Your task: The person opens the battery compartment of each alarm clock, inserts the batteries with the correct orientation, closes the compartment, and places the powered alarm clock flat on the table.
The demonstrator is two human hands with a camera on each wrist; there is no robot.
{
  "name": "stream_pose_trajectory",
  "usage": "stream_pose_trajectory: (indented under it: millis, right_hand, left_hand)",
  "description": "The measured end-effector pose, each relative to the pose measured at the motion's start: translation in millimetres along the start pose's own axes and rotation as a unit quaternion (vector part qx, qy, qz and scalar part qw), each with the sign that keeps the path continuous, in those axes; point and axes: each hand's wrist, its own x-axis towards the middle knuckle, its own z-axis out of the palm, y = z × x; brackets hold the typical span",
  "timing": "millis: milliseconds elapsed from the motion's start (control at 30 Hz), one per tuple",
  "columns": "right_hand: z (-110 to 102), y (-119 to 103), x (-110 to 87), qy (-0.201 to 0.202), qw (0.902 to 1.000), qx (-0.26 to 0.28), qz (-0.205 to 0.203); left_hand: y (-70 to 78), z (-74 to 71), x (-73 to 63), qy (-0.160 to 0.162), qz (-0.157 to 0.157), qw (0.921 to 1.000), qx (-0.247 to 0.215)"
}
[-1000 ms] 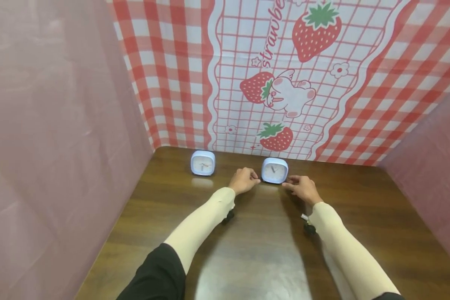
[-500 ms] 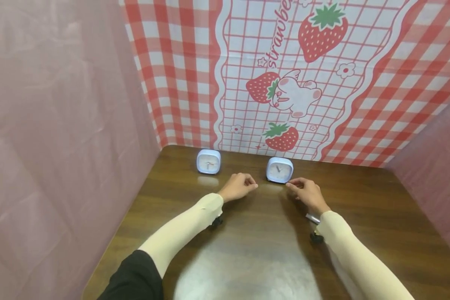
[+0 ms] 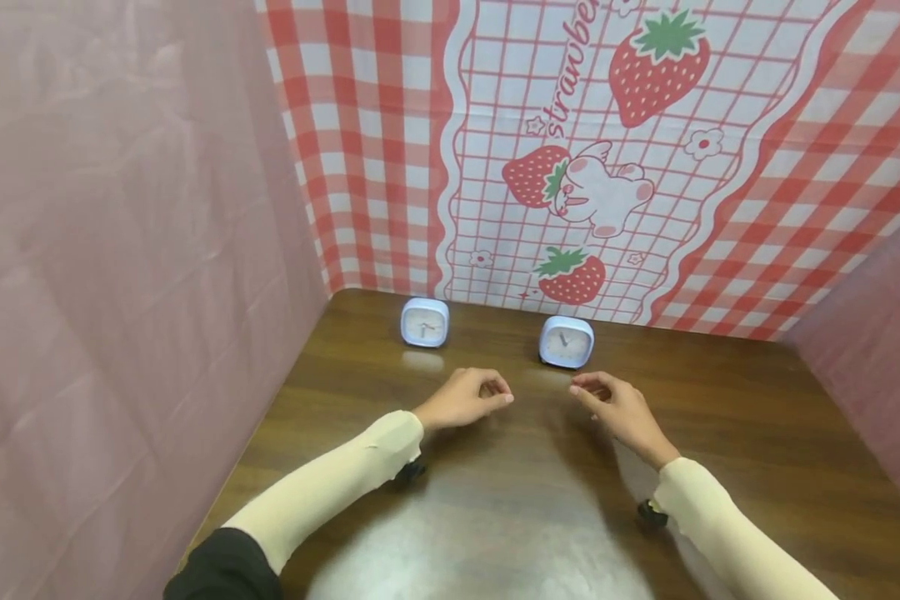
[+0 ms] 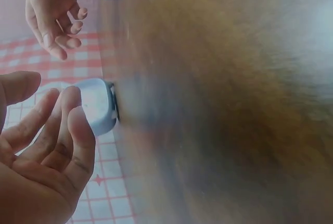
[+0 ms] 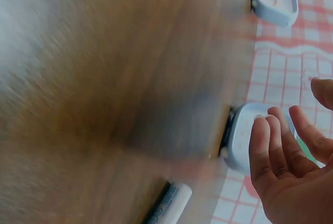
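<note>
Two pale blue alarm clocks with rounded square cases stand upright at the back of the wooden table, the left clock [image 3: 424, 323] and the right clock [image 3: 566, 342]. My left hand [image 3: 465, 397] is in front of the right clock, to its left, and holds nothing; its fingers are loosely bent. On the other side, my right hand [image 3: 621, 410] is just in front of the same clock, apart from it, also with nothing in its bent fingers. In the right wrist view, fingers [image 5: 265, 151] partly cover the right clock [image 5: 242, 138].
A small white and dark cylinder [image 5: 174, 203] with lettering lies on the table [image 3: 480, 517]; in the head view it is hidden. A strawberry-print cloth [image 3: 510, 233] hangs behind the clocks. Pink curtains [image 3: 135, 275] close off both sides.
Both hands have drawn back from the right clock toward the person, the left one also moving leftward. Both clocks keep their places on the table while the head view shifts slightly.
</note>
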Motion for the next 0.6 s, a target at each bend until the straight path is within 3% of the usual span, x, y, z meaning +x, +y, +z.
stream_pose_trajectory:
  millis: [367, 600]
  right_hand:
    - [16.2, -13.4, -35.0, -0.016, 0.9995, 0.004, -0.025]
    - [23.3, -16.1, -49.1, -0.025, 0.9989, 0.009, -0.037]
  left_hand:
    - [2.0, 0.4, -35.6, -0.032, 0.023, 0.9992, 0.005]
    - [2.0, 4.3, -51.0, -0.051, 0.043, 0.9978, -0.003]
